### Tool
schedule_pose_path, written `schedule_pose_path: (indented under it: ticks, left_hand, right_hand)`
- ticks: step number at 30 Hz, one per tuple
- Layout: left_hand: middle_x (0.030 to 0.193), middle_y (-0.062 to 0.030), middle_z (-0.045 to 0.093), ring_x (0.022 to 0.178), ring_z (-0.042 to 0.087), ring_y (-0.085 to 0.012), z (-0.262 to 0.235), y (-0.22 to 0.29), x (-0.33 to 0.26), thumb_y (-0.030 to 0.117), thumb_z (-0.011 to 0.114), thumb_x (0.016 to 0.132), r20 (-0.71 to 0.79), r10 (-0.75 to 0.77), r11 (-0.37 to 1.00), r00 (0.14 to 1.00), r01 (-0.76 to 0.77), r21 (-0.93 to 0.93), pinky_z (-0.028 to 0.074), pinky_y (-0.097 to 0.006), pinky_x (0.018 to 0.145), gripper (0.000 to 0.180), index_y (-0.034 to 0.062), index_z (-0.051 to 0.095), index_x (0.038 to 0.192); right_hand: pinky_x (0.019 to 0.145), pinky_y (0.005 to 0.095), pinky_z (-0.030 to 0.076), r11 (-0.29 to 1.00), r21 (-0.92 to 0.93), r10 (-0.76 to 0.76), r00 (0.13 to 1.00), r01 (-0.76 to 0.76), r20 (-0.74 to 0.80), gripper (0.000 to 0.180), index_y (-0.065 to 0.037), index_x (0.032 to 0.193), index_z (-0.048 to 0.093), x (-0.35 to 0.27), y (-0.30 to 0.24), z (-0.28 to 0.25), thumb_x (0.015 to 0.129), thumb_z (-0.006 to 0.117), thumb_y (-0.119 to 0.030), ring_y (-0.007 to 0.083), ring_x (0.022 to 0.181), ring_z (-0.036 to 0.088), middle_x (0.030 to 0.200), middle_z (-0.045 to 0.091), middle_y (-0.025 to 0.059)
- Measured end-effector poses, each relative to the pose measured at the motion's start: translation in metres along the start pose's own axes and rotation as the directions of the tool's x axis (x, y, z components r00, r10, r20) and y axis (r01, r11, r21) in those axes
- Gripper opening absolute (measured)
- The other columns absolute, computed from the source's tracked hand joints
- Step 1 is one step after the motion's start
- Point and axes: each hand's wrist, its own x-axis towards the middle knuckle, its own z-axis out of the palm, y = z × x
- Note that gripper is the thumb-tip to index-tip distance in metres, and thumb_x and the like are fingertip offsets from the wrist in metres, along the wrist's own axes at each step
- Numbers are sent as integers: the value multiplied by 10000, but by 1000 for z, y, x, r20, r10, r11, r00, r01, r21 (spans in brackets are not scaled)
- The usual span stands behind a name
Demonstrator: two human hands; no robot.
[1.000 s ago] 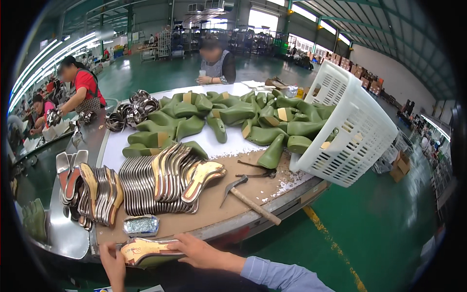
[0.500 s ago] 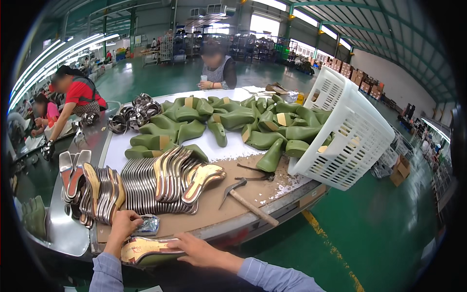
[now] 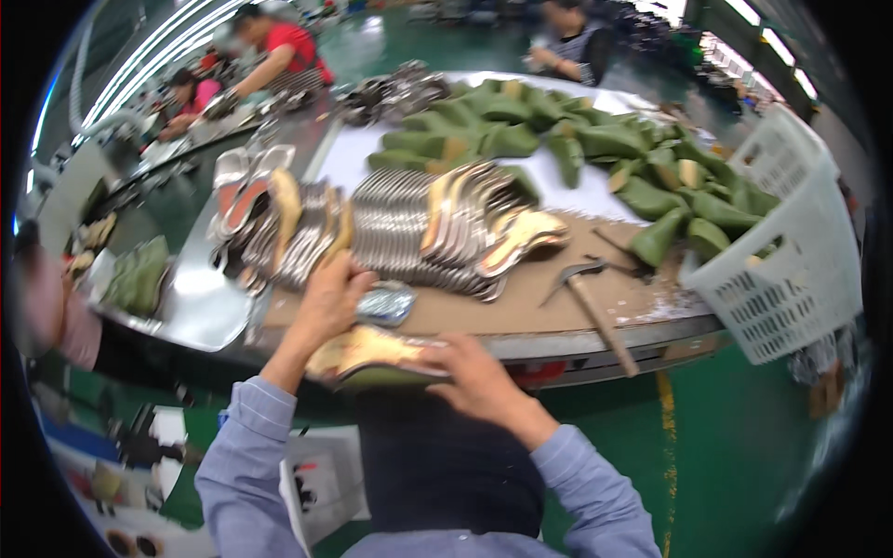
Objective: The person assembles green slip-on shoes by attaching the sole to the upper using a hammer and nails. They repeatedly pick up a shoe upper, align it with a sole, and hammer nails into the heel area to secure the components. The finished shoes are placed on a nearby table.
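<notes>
My right hand grips the narrower end of a green shoe last with a tan insole on its upturned sole, at the table's near edge. My left hand is beside a small clear plastic packet, fingers pinched together; whatever is between them is too small or blurred to make out. Just beyond stand a long row of silver-edged insoles and a shorter stack. A hammer with a wooden handle lies to the right, next to dark pincers.
Many green shoe lasts are heaped across the table's far side. A white plastic basket tips over the right edge. Silver straps lie at the back. A metal tray is at left. Co-workers are beyond the table.
My view has tilted down and swung left, so the table appears higher and further right. My right hand stays on the last; my left hand remains close to the packet, fingers pinched.
</notes>
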Motion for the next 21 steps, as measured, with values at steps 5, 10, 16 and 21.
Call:
schedule_pose_path:
  ticks: [5, 10, 16, 21]
  left_hand:
    - [874, -98, 710, 812, 680, -182, 10, 68, -51, 36, 690, 901, 130, 105, 985, 986, -85, -151, 528, -321, 753, 39, 0, 677, 908]
    - [948, -115, 737, 883, 704, -213, 23, 68, -64, 50, 694, 900, 161, 51, 993, 986, -33, -116, 534, -333, 844, 73, 19, 702, 965]
    - [972, -107, 755, 859, 704, -271, 28, 78, -52, 138, 741, 856, 324, -160, 968, 932, 213, -134, 522, -359, 869, 145, 57, 748, 976]
    - [942, -62, 761, 910, 682, -277, 44, 91, -47, 223, 747, 846, 310, -107, 987, 945, 63, 150, 508, -406, 822, 146, 98, 776, 918]
  right_hand:
    - [936, 470, 484, 999, -35, 4, 1000, -4, -3, 620, -107, 1281, 534, -2, 0, 1, 733, 822, -69, 405, 1114, 545, 1217, 523, 184]
    - [1040, 476, 439, 989, -121, 64, 990, -79, -125, 604, -31, 1342, 505, -22, -1, -30, 838, 779, -221, 411, 1204, 534, 1317, 548, 232]
    - [932, 510, 461, 516, -738, 254, 901, -434, -352, 477, -106, 1343, 523, -88, 68, -121, 886, 658, -115, 414, 1110, 545, 1195, 563, 218]
    - [706, 461, 520, 436, -765, 518, 827, -474, -218, 484, -136, 1401, 496, -112, 96, -148, 931, 581, -55, 386, 832, 615, 1098, 579, 212]
